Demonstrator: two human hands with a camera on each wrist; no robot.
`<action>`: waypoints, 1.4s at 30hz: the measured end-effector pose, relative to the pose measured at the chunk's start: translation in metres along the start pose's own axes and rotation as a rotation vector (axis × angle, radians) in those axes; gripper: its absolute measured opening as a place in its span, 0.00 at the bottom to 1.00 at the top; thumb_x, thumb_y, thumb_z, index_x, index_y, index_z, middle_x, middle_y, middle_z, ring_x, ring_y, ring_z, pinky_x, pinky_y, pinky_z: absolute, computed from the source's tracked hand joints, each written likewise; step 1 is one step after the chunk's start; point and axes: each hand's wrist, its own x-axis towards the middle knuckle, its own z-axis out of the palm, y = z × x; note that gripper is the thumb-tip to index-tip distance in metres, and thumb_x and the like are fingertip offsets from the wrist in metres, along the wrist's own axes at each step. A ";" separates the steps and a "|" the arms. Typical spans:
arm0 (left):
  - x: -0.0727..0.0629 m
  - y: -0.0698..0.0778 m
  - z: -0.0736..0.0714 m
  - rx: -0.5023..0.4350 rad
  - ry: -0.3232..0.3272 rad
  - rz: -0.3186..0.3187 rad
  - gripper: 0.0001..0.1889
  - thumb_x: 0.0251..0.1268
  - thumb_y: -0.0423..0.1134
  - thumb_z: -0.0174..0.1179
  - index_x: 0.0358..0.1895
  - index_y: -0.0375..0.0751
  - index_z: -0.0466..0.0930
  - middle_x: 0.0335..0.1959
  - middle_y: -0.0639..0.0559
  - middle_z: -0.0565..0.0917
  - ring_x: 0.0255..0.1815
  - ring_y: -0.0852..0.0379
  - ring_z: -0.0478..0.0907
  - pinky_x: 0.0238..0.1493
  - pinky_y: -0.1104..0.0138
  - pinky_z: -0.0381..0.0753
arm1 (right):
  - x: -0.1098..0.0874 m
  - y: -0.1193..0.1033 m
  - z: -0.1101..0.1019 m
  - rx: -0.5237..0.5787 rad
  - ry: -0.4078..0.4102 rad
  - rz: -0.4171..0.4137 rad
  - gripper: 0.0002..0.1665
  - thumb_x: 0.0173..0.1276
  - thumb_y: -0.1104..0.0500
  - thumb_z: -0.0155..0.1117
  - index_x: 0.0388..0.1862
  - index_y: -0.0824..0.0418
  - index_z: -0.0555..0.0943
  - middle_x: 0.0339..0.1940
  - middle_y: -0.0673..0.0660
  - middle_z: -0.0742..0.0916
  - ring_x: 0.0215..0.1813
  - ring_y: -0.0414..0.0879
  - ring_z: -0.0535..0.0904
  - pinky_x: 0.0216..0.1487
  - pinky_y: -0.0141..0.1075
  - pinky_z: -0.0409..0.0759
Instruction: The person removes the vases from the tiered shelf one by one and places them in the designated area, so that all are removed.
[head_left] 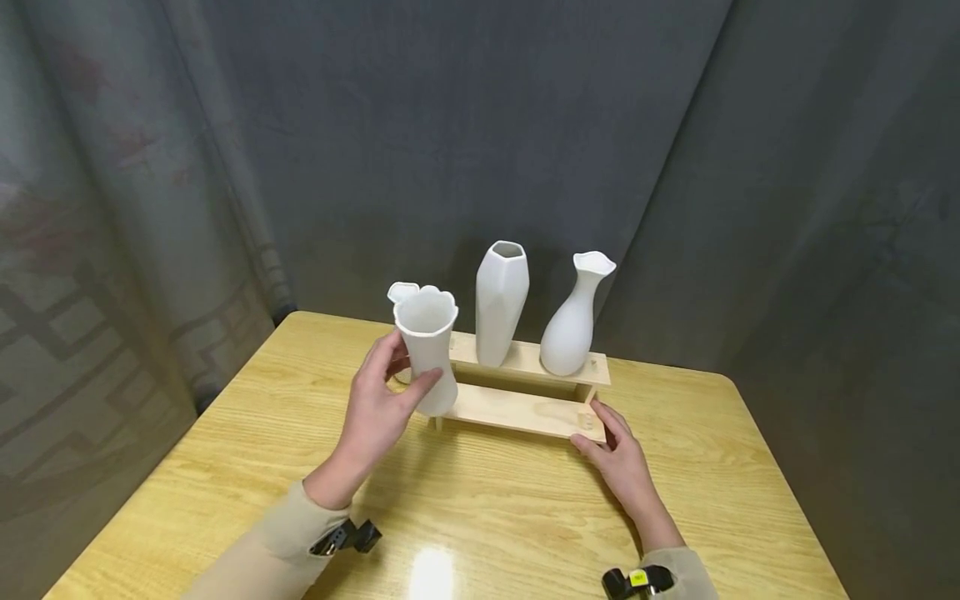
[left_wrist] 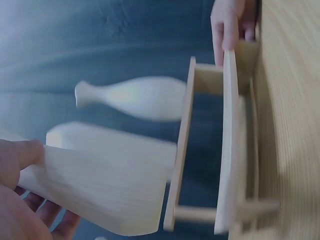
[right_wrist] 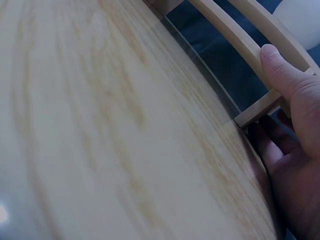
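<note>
My left hand [head_left: 381, 412] grips a white vase [head_left: 427, 350] with a scalloped rim, thumb on the near side and fingers behind. In the head view its base overlaps the left end of a two-tier wooden stand [head_left: 517, 408]; the left wrist view shows a gap between that base and the lower shelf [left_wrist: 229, 150]. My right hand [head_left: 621, 457] holds the stand's right end, its thumb [right_wrist: 280, 70] on the lower shelf's front edge. A faceted white vase [head_left: 501, 300] and a slender-necked white vase [head_left: 570, 333] stand on the upper shelf.
Behind the held vase shows the rim of another white vase [head_left: 402, 292], mostly hidden. The stand sits towards the back of a light wooden table [head_left: 510, 517]. Grey curtains [head_left: 480, 125] hang behind and at both sides.
</note>
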 end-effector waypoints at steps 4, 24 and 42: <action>0.005 -0.011 -0.019 0.042 0.047 -0.017 0.34 0.68 0.27 0.77 0.76 0.42 0.77 0.63 0.45 0.83 0.63 0.48 0.81 0.67 0.48 0.82 | 0.000 -0.001 0.001 -0.009 0.000 0.002 0.52 0.77 0.48 0.78 0.91 0.57 0.62 0.90 0.62 0.61 0.89 0.59 0.56 0.61 0.13 0.70; 0.037 -0.077 -0.069 0.196 0.124 -0.078 0.34 0.76 0.27 0.70 0.81 0.31 0.68 0.68 0.30 0.77 0.68 0.32 0.78 0.71 0.38 0.78 | -0.002 -0.002 0.001 -0.023 -0.004 0.005 0.53 0.76 0.44 0.77 0.91 0.55 0.63 0.90 0.61 0.61 0.90 0.59 0.54 0.60 0.13 0.71; 0.063 -0.141 -0.074 0.210 0.052 -0.164 0.34 0.81 0.26 0.63 0.84 0.29 0.61 0.76 0.24 0.70 0.76 0.26 0.71 0.76 0.38 0.72 | -0.003 -0.003 0.003 -0.021 0.007 0.033 0.53 0.75 0.45 0.78 0.91 0.56 0.63 0.90 0.61 0.61 0.90 0.58 0.55 0.61 0.12 0.68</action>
